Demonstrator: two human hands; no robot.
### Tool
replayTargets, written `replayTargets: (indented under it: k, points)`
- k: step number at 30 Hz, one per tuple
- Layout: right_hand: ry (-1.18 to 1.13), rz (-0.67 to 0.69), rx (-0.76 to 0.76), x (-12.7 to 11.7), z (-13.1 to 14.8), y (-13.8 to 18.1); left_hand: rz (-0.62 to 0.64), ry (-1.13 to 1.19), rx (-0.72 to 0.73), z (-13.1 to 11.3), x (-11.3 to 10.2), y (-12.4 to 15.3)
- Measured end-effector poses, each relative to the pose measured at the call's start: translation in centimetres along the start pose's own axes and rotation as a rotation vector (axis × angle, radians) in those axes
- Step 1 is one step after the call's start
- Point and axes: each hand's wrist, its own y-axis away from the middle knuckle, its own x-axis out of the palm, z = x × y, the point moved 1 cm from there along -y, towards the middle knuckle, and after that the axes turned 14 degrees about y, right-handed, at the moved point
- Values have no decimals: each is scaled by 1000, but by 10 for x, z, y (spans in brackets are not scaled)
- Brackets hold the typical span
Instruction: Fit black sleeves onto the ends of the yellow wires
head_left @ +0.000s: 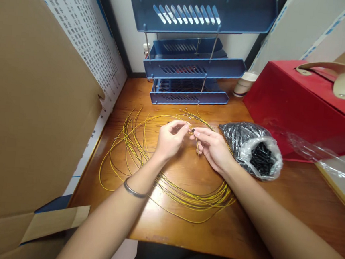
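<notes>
The left hand (170,139) has its grip pinched together on one yellow wire (187,125) near its end; the right hand (211,147) pinches a small black piece (193,130) at that tip, fingertips nearly touching. The loose wire bundle (167,185) sprawls across the table (242,228) from 6 to 9 o'clock. At 3 o'clock lies an open bag of black parts (257,155). Likely risk: the tiny piece slips from the pinch, or looped strands snag on a forearm and drag off the table.

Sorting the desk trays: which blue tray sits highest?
The top tray with long white slots, held on thin metal posts above the other blue trays stacked beneath it.
</notes>
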Motion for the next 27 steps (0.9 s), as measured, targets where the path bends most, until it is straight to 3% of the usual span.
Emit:
replayTargets:
  k: [5,16,23,27]
  points:
    - [6,8,-22,0,0,0,83,9,-40,-2,3,2]
    - [50,76,21,-1,-3,0,-135,-40,51,3,-1,-2]
    - [49,69,11,-2,-2,0,24,-51,-29,2,2,1]
    - [58,62,23,-2,-2,-1,-31,-72,-14,5,2,0]
